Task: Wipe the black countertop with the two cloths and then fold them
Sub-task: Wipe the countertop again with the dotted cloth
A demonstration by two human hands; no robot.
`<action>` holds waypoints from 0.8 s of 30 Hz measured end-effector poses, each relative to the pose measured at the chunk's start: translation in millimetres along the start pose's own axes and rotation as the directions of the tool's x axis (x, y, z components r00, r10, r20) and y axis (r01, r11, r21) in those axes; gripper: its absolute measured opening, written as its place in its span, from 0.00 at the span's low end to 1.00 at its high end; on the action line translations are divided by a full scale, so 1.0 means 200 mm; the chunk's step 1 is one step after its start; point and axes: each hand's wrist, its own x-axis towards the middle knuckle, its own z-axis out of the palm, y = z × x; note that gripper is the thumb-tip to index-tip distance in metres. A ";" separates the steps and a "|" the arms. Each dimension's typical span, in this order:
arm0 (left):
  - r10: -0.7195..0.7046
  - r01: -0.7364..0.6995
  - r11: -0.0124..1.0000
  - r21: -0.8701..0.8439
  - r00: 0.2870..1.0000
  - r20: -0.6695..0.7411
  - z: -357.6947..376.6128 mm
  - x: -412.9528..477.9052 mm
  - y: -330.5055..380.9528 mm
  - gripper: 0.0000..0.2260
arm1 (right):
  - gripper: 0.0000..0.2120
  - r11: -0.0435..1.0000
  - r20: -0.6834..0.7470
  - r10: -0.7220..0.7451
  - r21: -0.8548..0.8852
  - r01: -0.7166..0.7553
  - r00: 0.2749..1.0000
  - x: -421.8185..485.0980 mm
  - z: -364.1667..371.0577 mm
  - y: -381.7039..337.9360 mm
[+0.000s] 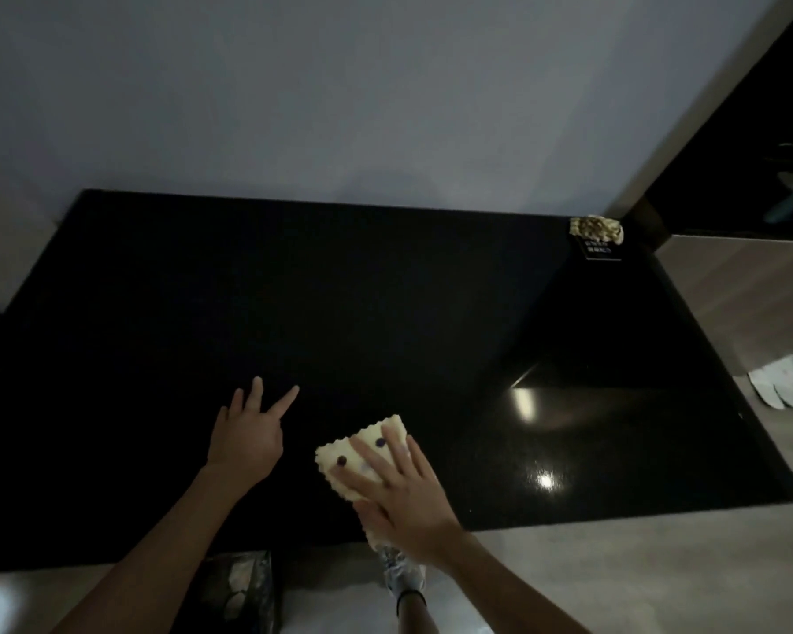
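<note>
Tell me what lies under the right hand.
The right hand lies flat on a cream cloth with dark dots, which rests on the black countertop. Its far part shows; the part beneath the palm is hidden.

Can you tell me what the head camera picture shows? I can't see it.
A right hand presses a cream cloth with dark dots flat on a black countertop. The left hand rests empty beside it.

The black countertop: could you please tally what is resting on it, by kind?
Cream dotted cloth under the right hand: 1
Crumpled patterned cloth at the far right corner: 1
Small black sign: 1
Hands, with the left hand: 2
Total: 5
</note>
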 end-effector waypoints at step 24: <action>0.040 -0.065 0.981 -0.182 0.990 -0.139 -0.19 0.17 -0.15 0.21 | 0.25 0.907 -0.038 0.422 0.028 -0.421 0.906 0.15 -0.01 0.25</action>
